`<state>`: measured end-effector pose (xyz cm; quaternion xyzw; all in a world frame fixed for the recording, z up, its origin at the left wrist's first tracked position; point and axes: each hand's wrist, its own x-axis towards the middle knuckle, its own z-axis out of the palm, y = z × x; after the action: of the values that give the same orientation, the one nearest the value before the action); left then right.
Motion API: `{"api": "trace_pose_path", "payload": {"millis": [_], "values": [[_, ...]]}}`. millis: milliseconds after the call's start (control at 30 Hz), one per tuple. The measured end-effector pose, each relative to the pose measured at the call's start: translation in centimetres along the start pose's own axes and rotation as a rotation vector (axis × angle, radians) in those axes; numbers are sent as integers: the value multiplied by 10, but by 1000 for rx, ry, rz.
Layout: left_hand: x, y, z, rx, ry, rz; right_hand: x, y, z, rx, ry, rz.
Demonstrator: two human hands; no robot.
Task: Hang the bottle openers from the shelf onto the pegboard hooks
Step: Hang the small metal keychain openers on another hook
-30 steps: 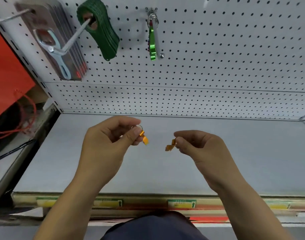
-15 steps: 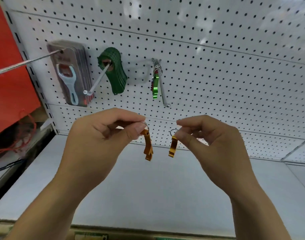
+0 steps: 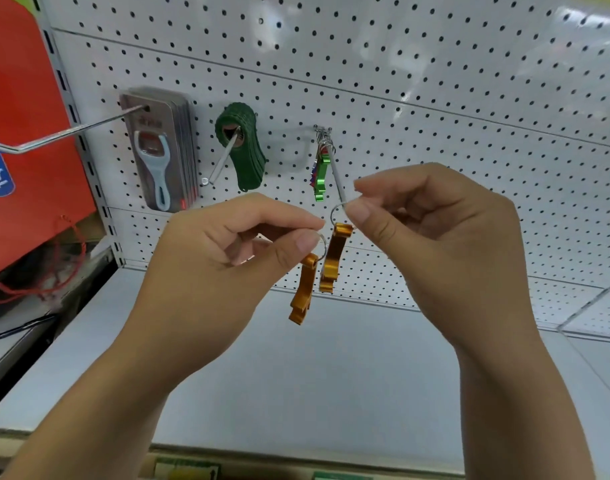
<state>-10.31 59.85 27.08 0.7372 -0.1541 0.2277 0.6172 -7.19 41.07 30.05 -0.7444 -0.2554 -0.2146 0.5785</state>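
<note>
The right hand [image 3: 435, 237] pinches the little metal ring [image 3: 335, 212] of one orange bottle opener [image 3: 333, 259] between thumb and first finger. The ring sits right at the front tip of a metal hook [image 3: 337, 178] that sticks out from the white pegboard [image 3: 452, 81]. I cannot tell if the tip is through the ring. The opener hangs straight down, in the air above the shelf.

The left hand [image 3: 227, 251] pinches the ring of a second orange opener [image 3: 301, 289] the same way. It hangs a bit lower, just beside the first one. The two hands are close together.

At the back of that same hook hangs a green opener [image 3: 320, 180], with more coloured ones behind it. The front part of the rod is bare.

To the left, dark green openers [image 3: 244, 150] hang on another hook. Farther left are packaged openers [image 3: 161, 150] on a long hook. A red board [image 3: 22, 116] stands at the left edge.

To the right, the pegboard goes on with rows of holes. Below the hands lies the wide grey shelf [image 3: 331, 375], and its front edge is near the bottom.
</note>
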Motion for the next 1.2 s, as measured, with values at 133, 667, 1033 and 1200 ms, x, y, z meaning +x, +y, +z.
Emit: {"api": "trace_pose_path", "payload": {"millis": [133, 667, 1033, 1200], "values": [[2, 2, 2, -10, -8, 17, 7, 4, 2, -14, 62, 27], [27, -6, 25, -141, 7, -55, 7, 19, 2, -64, 146, 159], [47, -27, 26, 108, 6, 38, -7, 6, 7, -112, 100, 60], [66, -39, 26, 273, 9, 144, -10, 11, 14, -163, 83, 16]]}}
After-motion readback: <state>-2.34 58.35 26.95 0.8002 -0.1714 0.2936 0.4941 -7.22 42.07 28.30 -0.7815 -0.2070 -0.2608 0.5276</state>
